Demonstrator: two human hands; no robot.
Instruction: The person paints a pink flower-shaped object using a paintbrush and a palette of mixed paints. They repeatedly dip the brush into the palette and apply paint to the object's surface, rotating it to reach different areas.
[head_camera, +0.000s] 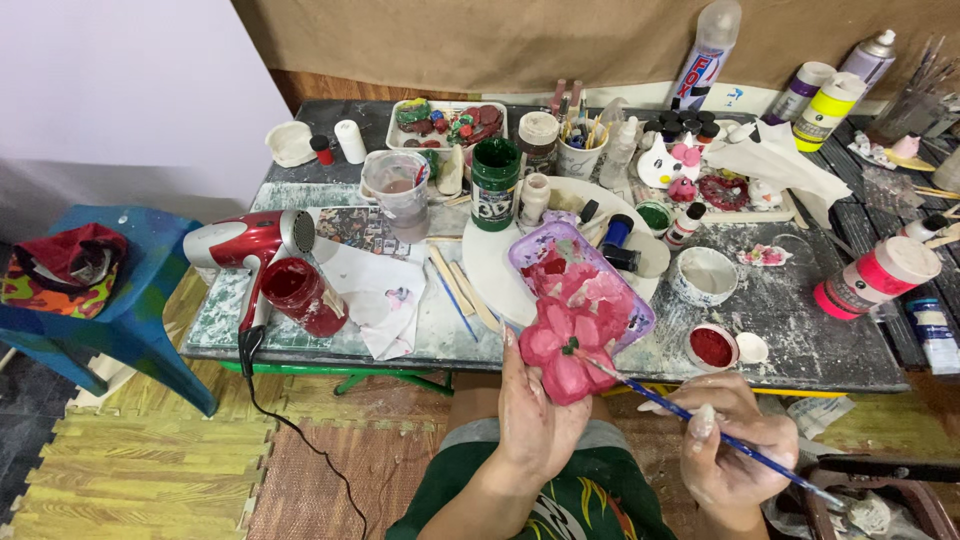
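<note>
Far out to the left of the fingers, on the paint-stained worktable (300, 345), lie a glossy red-and-silver hair dryer (252, 243) and a squat jar of dark red paint (303, 295), tipped on its side.

Left hand (532, 410): fingers together, wrapped from below around the near end of the phone case (583, 305). Case is a rounded rectangle, translucent purple rim, face built up with lumpy pink and red flower shapes, matte and uneven. Long axis runs from the palm up and away toward the table, leaning slightly left; held just off the table's near edge.

Right hand (730, 440): fingers pinched on a thin blue paintbrush (700, 420). Brush long axis slants up-left; tip touches the lowest flower's centre.

Just beyond the right fingers, a small round dish of red powder (711, 347); farther right, a pink-banded bottle (880, 276) on its side.
</note>
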